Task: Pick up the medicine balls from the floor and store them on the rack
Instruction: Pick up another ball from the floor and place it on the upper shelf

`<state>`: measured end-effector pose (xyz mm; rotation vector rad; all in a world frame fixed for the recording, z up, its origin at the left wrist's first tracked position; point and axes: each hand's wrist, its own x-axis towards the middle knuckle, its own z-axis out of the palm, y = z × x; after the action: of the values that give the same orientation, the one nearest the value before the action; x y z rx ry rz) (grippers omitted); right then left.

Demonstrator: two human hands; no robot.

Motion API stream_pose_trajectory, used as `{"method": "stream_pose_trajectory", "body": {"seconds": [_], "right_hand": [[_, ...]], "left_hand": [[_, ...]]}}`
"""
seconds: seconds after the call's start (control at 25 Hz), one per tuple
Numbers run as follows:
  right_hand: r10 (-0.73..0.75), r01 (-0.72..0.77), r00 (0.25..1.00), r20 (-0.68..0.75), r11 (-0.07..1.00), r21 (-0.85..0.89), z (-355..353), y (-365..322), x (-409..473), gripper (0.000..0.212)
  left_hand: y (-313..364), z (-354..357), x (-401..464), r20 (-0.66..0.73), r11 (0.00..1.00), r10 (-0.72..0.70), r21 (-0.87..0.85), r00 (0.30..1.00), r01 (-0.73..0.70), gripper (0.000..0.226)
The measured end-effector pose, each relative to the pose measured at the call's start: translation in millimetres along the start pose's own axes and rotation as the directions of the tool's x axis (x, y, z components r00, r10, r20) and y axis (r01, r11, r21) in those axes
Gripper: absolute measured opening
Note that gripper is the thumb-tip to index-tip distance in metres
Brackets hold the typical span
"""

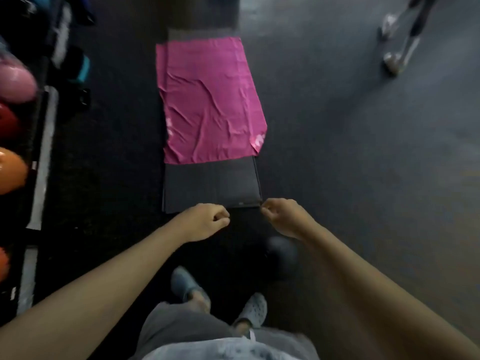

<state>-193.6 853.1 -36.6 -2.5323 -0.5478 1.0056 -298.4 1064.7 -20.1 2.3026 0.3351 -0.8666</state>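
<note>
A dark medicine ball (281, 257) lies on the black floor just in front of my feet, below my right wrist and partly hidden by it. My left hand (205, 220) and my right hand (281, 215) reach forward above the floor, fingers curled in loosely, holding nothing. The rack (42, 141) runs along the left edge, carrying a pink ball (15, 81), a red ball (6, 120) and an orange ball (11, 170); another orange one shows lower down at the frame edge.
A dark mat (211, 185) with a magenta towel (211, 100) spread on it lies straight ahead. Teal and black weights (80, 71) sit by the rack. Another person's legs and shoes (397, 48) are at the top right. My own shoes (187, 284) stand below.
</note>
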Motion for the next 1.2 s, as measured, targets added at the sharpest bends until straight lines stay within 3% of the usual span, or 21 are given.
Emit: {"method": "stream_pose_trajectory", "body": {"seconds": [0.16, 0.4, 0.64, 0.84, 0.96, 1.08, 1.2], "right_hand": [[0.196, -0.216, 0.975, 0.105, 0.951, 0.222, 59, 77, -14, 0.034], [0.441, -0.478, 0.877, 0.189, 0.767, 0.428, 122, 164, -4, 0.024], [0.636, -0.665, 0.702, 0.32, 0.425, 0.614, 170, 249, 44, 0.021], [0.663, -0.735, 0.567, 0.489, 0.139, 0.664, 232, 332, 114, 0.025], [0.653, -0.763, 0.491, 0.577, 0.002, 0.646, 274, 375, 151, 0.027], [0.649, -0.741, 0.401, 0.647, -0.186, 0.646, 322, 423, 179, 0.041], [0.68, -0.703, 0.316, 0.661, -0.3, 0.645, 368, 469, 209, 0.06]], "left_hand": [[18, 101, 51, 0.215, 0.979, -0.081, -0.165, 0.973, 0.118, 0.033], [14, 170, 121, 0.316, 0.928, -0.137, -0.29, 0.939, 0.233, 0.031], [-9, 215, 207, 0.448, 0.934, -0.238, -0.137, 0.862, 0.329, 0.031], [-31, 295, 281, 0.376, 0.857, -0.426, -0.124, 0.823, 0.5, 0.027], [-43, 350, 325, 0.338, 0.715, -0.534, -0.309, 0.775, 0.627, 0.03], [-67, 406, 372, 0.372, 0.411, -0.653, -0.557, 0.659, 0.722, 0.041], [-91, 448, 421, 0.413, 0.167, -0.688, -0.711, 0.597, 0.683, 0.057]]}}
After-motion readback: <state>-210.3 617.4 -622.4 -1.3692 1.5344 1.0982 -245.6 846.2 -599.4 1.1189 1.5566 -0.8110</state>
